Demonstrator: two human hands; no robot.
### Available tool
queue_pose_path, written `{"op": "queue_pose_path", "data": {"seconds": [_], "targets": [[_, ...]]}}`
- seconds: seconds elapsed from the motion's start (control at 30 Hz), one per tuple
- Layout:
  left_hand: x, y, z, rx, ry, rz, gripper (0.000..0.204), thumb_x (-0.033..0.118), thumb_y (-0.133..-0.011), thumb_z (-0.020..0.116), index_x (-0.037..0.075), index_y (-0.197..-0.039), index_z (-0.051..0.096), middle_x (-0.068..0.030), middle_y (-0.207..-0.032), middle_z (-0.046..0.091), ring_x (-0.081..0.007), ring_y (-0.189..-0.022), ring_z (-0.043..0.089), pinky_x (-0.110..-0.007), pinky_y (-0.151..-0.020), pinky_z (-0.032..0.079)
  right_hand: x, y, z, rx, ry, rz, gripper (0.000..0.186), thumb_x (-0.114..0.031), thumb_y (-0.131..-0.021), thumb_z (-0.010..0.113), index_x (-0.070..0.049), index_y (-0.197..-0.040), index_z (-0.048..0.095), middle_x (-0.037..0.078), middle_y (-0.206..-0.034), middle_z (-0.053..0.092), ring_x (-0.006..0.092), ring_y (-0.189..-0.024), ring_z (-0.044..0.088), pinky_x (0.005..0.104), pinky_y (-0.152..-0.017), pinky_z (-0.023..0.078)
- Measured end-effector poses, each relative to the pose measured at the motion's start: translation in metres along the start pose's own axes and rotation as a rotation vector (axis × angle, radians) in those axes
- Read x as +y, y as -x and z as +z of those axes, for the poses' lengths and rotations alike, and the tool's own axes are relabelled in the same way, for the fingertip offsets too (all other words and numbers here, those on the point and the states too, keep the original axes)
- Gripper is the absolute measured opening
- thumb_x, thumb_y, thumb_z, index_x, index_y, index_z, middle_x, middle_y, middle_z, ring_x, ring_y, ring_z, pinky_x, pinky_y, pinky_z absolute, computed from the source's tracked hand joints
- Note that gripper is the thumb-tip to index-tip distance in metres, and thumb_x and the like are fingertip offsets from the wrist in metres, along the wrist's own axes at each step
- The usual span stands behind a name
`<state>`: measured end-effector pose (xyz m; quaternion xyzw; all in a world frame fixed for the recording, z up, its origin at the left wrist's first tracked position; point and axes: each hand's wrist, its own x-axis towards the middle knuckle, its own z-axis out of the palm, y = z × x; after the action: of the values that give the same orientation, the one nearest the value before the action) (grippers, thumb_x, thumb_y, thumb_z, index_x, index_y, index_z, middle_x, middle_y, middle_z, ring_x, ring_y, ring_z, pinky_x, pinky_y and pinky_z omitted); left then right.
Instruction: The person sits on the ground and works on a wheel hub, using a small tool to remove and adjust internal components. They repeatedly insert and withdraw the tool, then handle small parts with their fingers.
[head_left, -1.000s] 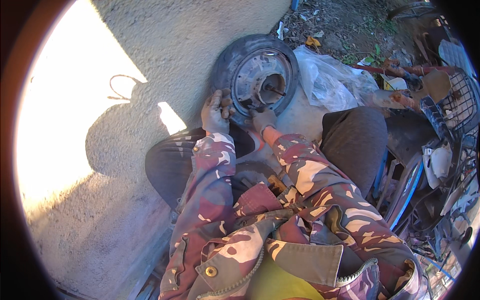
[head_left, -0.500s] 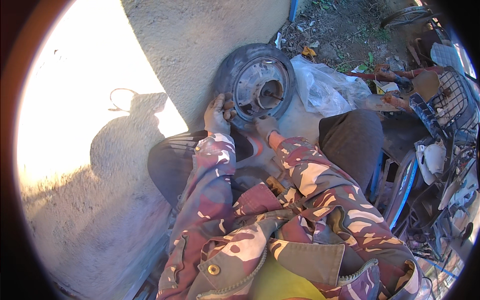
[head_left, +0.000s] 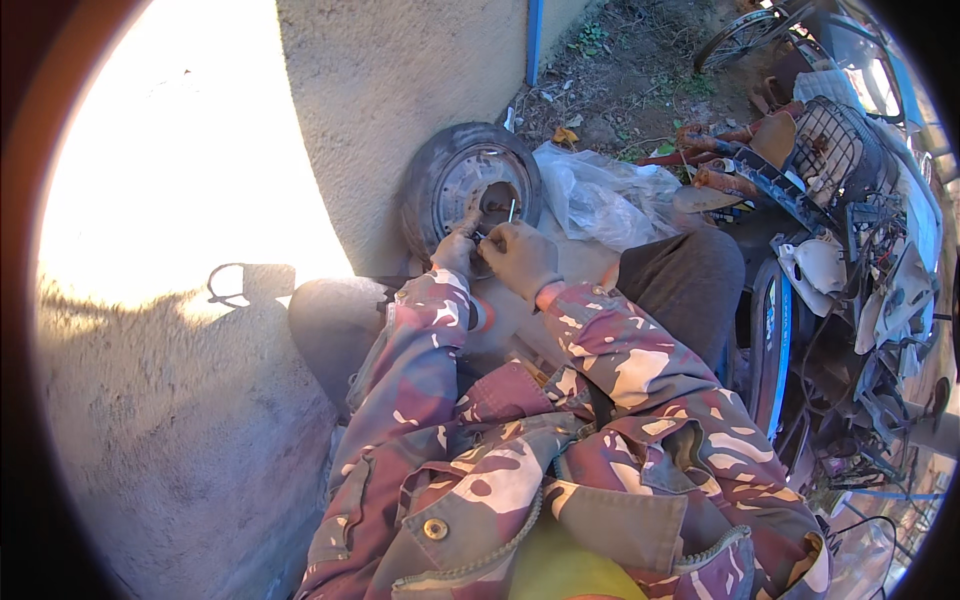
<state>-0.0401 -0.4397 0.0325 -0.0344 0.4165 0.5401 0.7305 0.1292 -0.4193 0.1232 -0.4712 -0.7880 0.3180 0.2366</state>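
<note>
A wheel with a black tyre (head_left: 421, 212) and a dusty grey metal hub leans against the wall in front of me. Its hub has a round recess with a shaft in the middle. My right hand (head_left: 525, 262), in a dusty grey glove, is closed around a thin shiny metal rod (head_left: 513, 210), which sticks up past the fingers in front of the hub. My left hand (head_left: 455, 250), gloved too, is at the hub's lower edge, its fingertips bent in close to the right ones. What lies between the left fingers is too small to make out.
My bent knees flank the wheel. A plaster wall (head_left: 350, 120) rises on the left, partly sunlit. Right of the wheel lies a clear plastic sheet (head_left: 600, 195). Beyond my right knee is a heap of scrap parts with a black wire basket (head_left: 835, 150) and a white plastic piece (head_left: 815, 268).
My right hand has come up to the hub with the thin metal rod showing in it. My left hand has moved off the tyre's left side to the hub's lower edge. The view has shifted.
</note>
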Motion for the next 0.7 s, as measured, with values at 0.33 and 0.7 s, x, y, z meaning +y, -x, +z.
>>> {"op": "queue_pose_path", "data": {"seconds": [0.33,0.7], "targets": [[-0.061,0.049,0.028,-0.148,0.036,-0.116,0.025,0.029,-0.107,0.054,0.009,-0.113,0.069,-0.0108,-0.104,0.073,-0.0249,-0.096,0.071,-0.041,-0.086,0.058,0.002,0.064,-0.028,0.022,0.143,-0.198,0.021,-0.031,-0.083,0.071,-0.010,-0.081,0.072,0.013,-0.085,0.069,0.0345,-0.078,0.070,0.0481,-0.071,0.055],[-0.053,0.049,0.050,-0.395,0.181,-0.119,0.033,0.029,-0.110,0.046,0.006,-0.126,0.063,-0.0126,-0.104,0.073,-0.0281,-0.089,0.074,-0.049,-0.087,0.061,0.038,0.033,-0.075,-0.113,-0.247,-0.053,0.030,-0.023,-0.099,0.055,-0.008,-0.120,0.071,0.017,-0.102,0.075,0.0338,-0.092,0.073,0.0436,-0.082,0.056]]}}
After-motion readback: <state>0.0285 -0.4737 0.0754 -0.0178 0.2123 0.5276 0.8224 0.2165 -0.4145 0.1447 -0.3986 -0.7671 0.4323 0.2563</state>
